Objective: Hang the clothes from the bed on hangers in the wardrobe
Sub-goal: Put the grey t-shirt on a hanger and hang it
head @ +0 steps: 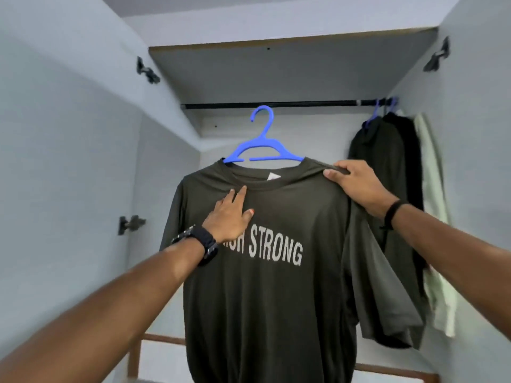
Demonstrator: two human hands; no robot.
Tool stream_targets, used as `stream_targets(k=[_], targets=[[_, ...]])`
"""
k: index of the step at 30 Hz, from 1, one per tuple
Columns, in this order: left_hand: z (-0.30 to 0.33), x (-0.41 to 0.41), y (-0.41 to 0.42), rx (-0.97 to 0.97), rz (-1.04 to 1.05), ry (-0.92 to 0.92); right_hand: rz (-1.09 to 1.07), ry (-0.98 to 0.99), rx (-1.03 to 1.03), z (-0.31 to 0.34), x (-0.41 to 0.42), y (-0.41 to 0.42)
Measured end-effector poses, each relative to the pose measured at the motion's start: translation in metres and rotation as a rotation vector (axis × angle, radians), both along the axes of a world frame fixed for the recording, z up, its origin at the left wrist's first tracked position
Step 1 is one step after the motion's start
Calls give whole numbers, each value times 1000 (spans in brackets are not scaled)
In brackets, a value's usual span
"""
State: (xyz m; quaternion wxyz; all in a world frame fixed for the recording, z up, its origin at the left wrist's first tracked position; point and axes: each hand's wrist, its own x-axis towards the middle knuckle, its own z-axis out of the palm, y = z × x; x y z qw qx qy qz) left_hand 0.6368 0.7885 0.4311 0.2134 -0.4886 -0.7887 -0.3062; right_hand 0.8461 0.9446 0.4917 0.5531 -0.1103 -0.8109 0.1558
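A dark T-shirt (271,272) on a blue hanger (264,150) is held up in front of the open wardrobe (293,70).

The left hand (231,214) lies flat on the shirt's chest just below the collar, fingers straight and spread, covering part of the white lettering. The right hand (356,183) pinches the shirt's right shoulder, fingers curled over the fabric. The hanger's hook sits just below the black rail (276,104); whether it touches is unclear. At the rail's far right end, dark garments (387,189) and a pale green one (434,217) hang on blue hangers.
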Motion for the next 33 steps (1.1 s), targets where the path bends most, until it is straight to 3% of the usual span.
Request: stream_targets(k=[6, 16, 23, 29, 33], targets=[[77, 43, 54, -4, -277, 1, -257, 109, 61, 51, 28, 26], [65, 66, 253, 3, -363, 136, -467, 179, 187, 60, 35, 160], [92, 59, 388, 237, -566, 18, -570, 319, 203, 115, 16, 265], [120, 47, 468, 261, -663, 24, -603, 433, 100, 152, -15, 326], [124, 36, 511, 285, -834, 3, -684, 472, 108, 170, -33, 360]])
